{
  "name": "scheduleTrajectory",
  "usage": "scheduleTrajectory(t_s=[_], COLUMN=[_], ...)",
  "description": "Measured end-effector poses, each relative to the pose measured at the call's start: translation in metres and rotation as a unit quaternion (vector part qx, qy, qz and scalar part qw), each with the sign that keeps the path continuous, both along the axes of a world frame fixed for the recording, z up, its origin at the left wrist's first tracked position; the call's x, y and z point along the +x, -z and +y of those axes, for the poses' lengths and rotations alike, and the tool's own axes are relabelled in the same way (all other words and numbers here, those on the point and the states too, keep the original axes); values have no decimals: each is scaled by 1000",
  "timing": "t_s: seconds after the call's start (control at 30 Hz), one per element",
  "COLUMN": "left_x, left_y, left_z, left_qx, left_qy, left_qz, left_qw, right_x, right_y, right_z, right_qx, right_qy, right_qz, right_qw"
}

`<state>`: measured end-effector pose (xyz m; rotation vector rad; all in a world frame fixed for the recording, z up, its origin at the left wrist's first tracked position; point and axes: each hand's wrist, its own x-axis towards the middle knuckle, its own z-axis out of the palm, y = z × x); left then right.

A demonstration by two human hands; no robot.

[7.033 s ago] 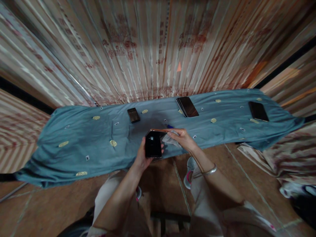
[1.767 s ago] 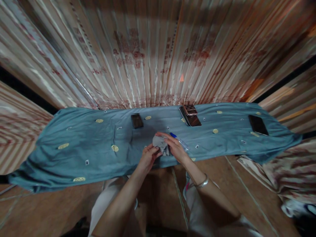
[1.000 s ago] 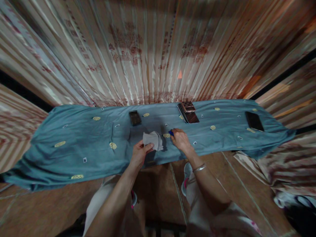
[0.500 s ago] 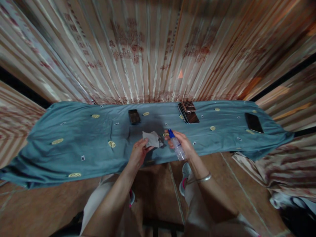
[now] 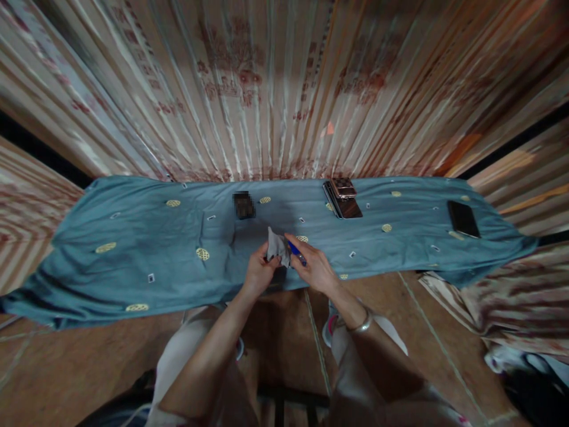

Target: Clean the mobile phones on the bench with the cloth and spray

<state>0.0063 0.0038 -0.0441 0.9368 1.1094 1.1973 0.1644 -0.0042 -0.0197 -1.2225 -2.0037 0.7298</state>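
Observation:
Above the near edge of the teal cloth, my left hand (image 5: pixel 261 270) pinches a pale grey tissue or wipe (image 5: pixel 277 247), which stands up crumpled between my hands. My right hand (image 5: pixel 316 270) is wrapped round a spray bottle (image 5: pixel 297 252). Only the bottle's blue top shows, pointing toward the tissue; its clear body is hidden behind my fingers. Both hands are close together, with the tissue between them. A silver bracelet (image 5: pixel 365 322) circles my right wrist.
The teal patterned cloth (image 5: pixel 106 273) covers a long narrow surface. On it lie a dark blurred item (image 5: pixel 244 205), stacked phones or flat cases (image 5: pixel 345 204) and a black flat phone-like item (image 5: pixel 463 219). Striped curtains (image 5: pixel 275 89) hang behind. Tiled floor (image 5: pixel 400 314) lies below.
My right hand has brought the spray bottle left, up against the tissue, and turned it so its body is hidden. The tissue has gone from spread out to bunched and upright.

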Motion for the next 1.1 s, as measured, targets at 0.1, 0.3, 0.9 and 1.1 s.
scheduleTrajectory(t_s=[0.1,0.3,0.9,1.1], left_x=[0,-1,-2,-2], left_y=[4,7,6,3], left_z=[1,1,0,-1], left_qx=[6,24,29,-1], left_qy=[1,13,25,25], left_qz=[22,36,30,-18], left_qw=[1000,999,999,1000], right_x=[-8,-18,-23,-12], right_y=[1,1,-5,3], right_z=[-3,-3,-2,3], right_qx=[40,23,-7,37], right_qy=[-1,27,27,38], right_qz=[-130,-260,-296,-261], right_qw=[991,965,955,964])
